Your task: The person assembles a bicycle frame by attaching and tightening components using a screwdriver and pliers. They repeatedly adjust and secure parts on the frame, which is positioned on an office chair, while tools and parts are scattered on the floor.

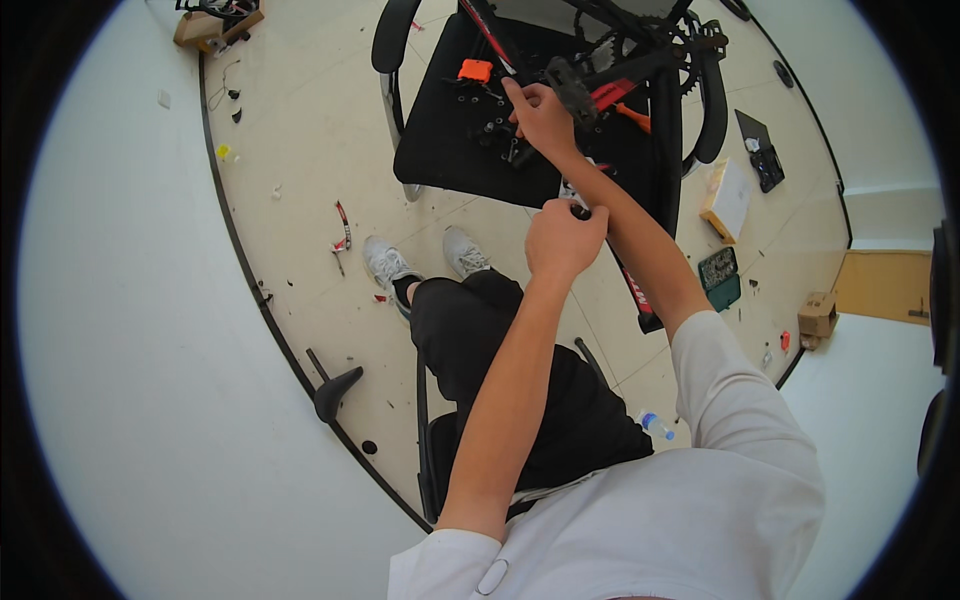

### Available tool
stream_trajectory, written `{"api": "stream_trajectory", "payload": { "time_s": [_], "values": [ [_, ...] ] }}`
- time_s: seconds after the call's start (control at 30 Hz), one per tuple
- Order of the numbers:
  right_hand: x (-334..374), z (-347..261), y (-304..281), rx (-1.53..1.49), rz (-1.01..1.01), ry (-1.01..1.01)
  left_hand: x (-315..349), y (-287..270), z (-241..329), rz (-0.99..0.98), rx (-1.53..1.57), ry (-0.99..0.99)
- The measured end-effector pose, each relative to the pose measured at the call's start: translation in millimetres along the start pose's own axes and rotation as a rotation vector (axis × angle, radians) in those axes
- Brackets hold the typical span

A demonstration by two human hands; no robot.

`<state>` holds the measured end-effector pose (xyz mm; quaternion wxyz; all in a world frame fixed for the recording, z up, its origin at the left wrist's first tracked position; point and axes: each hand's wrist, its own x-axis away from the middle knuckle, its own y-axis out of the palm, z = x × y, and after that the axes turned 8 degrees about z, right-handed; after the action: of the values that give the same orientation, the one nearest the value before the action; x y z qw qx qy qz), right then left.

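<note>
A black and red bicycle frame (612,94) lies across the black seat of an office chair (440,150). Below the chair seat's front edge, my left hand (562,240) is closed around a part of the frame, with a dark round end showing beside the thumb. My right forearm crosses over the frame. Above the chair seat, my right hand (545,120) has one finger stretched out and the others partly bent, close to a black pedal (572,92). Small loose metal parts (492,130) lie under it. Nearby are an orange box-like piece (475,71) and an orange-handled tool (634,117).
Armrests (712,110) flank the chair seat. A bicycle saddle (338,393) with its post lies on the floor at the left. To the right are a green tool case (720,280), a white and yellow box (727,203), a cardboard box (817,314) and a plastic bottle (655,425).
</note>
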<state>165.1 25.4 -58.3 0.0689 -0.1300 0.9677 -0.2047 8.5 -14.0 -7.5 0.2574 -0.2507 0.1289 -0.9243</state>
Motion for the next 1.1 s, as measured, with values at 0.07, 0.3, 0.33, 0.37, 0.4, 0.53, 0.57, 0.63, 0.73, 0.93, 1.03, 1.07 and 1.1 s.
{"api": "stream_trajectory", "payload": {
  "time_s": [0.07, 0.3, 0.33, 0.37, 0.4, 0.53, 0.57, 0.63, 0.73, 0.93, 1.03, 1.07, 1.1],
  "values": [
    [-0.9, -7.3, 3.6, -0.077, -0.033, 0.114, 2.5, -3.0, 1.4, 0.019, 0.021, -0.013],
    [-20.8, -9.7, 13.9, -0.279, -0.029, 0.217, 8.6, -9.3, -4.2, 0.123, 0.103, 0.059],
    [-25.9, -6.5, 15.4, -0.337, -0.022, 0.227, 6.3, -6.0, -8.5, 0.170, 0.089, 0.130],
    [-30.7, -5.0, 18.0, -0.317, -0.012, 0.179, 3.9, -7.1, -5.9, 0.154, 0.090, 0.108],
    [-24.3, -2.4, 19.8, -0.294, -0.007, 0.140, 7.7, -8.2, -4.9, 0.138, 0.091, 0.075],
    [-22.4, -5.4, 22.1, -0.235, 0.044, 0.025, 10.1, -13.9, 2.4, 0.074, 0.093, 0.004],
    [-22.1, -12.7, 24.0, -0.208, 0.028, -0.015, 5.2, -19.0, 5.4, 0.075, 0.077, 0.017],
    [-18.1, -25.3, 26.6, -0.152, 0.000, -0.094, 6.6, -18.8, 4.2, 0.128, 0.091, 0.036],
    [-21.8, -52.3, 29.0, -0.199, 0.034, -0.171, -2.3, -16.8, -6.7, 0.147, 0.204, 0.041],
    [-28.2, -80.9, 37.0, -0.307, 0.050, -0.113, -2.2, -17.4, -6.6, 0.119, 0.404, -0.075],
    [-31.5, -83.2, 37.0, -0.304, -0.035, -0.123, -0.1, -16.5, -8.0, 0.103, 0.451, -0.096],
    [-27.7, -87.4, 38.4, -0.283, -0.060, -0.170, 0.0, -16.6, -7.7, 0.100, 0.466, -0.096],
    [-24.0, -92.2, 41.3, -0.261, -0.084, -0.216, 0.4, -17.4, -7.6, 0.075, 0.505, -0.112]
  ]
}}
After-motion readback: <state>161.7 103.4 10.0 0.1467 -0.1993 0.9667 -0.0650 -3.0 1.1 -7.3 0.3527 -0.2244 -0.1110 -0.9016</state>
